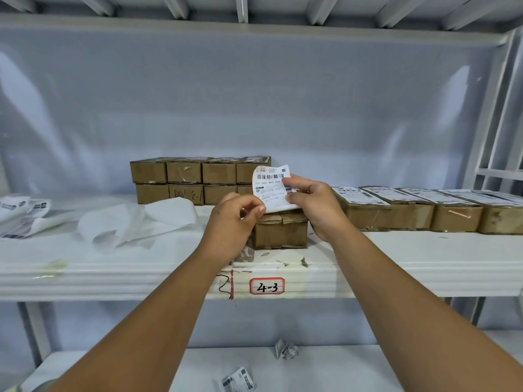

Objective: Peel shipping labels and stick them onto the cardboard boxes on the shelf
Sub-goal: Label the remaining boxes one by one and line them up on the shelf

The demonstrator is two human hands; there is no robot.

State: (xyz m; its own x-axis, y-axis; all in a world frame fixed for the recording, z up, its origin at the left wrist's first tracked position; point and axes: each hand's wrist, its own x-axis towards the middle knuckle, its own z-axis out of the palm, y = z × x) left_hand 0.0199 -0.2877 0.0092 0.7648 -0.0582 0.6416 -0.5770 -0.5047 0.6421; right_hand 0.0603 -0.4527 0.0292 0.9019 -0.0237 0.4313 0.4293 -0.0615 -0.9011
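A white shipping label (270,185) with barcodes is held up over a small cardboard box (280,232) that stands alone at the middle of the shelf. My left hand (236,219) pinches the label's lower left corner. My right hand (310,202) pinches its right edge with thumb and fingers. The label curls at its top left. The box's top is partly hidden by the label and my hands.
A two-high stack of bare boxes (198,179) stands behind. A row of labelled boxes (424,210) runs to the right. Peeled backing paper (135,222) and label sheets (19,213) lie at left. The shelf edge carries a tag "4-3" (267,286). Crumpled scraps (285,349) lie on the lower shelf.
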